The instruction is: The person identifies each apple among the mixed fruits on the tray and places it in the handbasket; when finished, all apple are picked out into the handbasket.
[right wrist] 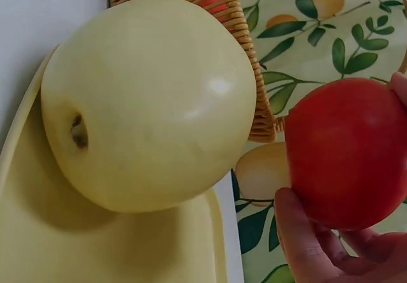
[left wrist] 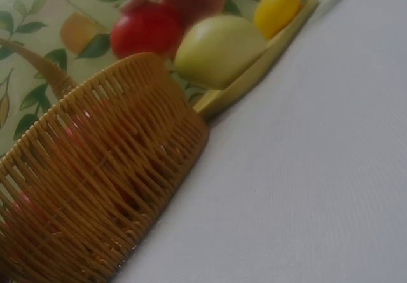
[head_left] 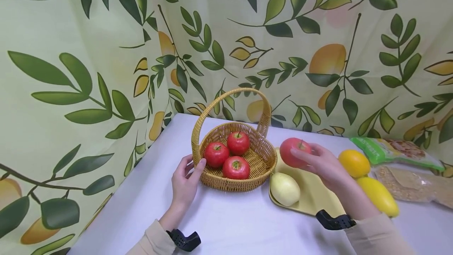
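A wicker basket (head_left: 230,186) with a tall arched handle holds three red apples (head_left: 236,167). At its left side, my left hand (head_left: 185,186) grips the basket by the rim, the thumb lying near the foot of the handle. My right hand (head_left: 327,166) holds another red apple (head_left: 291,152) between thumb and fingers, raised over the yellow tray (head_left: 311,192) to the right of the basket. In the right wrist view, the fingers touch the held apple (right wrist: 350,156) from below. A pale yellow-green pear (head_left: 284,189) sits on the tray's left end, close to the basket.
To the right of the tray are an orange (head_left: 354,163) and a yellow mango-like fruit (head_left: 378,196), partly behind my right forearm. Farther right lie a green packet (head_left: 396,152) and a clear bag of grain-like bits (head_left: 403,184). A leaf-patterned cloth (head_left: 226,50) backs the white table.
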The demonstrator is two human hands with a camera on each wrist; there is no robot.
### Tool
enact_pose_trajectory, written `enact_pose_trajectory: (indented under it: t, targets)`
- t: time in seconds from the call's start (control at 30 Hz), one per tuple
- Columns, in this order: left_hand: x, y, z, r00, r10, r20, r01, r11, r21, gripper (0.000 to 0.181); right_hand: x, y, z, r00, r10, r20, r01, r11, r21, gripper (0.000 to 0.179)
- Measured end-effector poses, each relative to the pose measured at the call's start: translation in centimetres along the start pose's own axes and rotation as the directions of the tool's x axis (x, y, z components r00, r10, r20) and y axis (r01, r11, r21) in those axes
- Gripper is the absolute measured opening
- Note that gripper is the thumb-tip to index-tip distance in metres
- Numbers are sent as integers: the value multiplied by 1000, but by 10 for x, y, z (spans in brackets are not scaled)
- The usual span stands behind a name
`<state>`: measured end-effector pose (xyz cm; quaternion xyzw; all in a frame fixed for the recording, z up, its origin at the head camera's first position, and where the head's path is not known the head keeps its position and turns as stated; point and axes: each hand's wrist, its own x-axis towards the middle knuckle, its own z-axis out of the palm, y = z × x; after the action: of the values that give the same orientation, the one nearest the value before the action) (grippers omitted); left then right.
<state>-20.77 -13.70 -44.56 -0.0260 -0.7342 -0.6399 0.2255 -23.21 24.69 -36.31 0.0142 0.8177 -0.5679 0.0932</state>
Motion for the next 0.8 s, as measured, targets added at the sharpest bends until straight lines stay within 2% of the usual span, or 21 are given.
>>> enact_pose_trajectory:
  t: [0.27,0.63,0.8]
  targets:
    - [0,1,0,1000,-6,-2,6,1000,14,33,12,-27,16,999,-34,3,34,986,-163,91]
    - [1,-2,1,1000,21,1,-21,1000,15,34,26,-46,29,988,-103,112,124,972,-202,81]
    - [1,-2,0,1000,11,-2,-11,1000,18,33,29,-51,35,986,-110,128,143,947,-289,78]
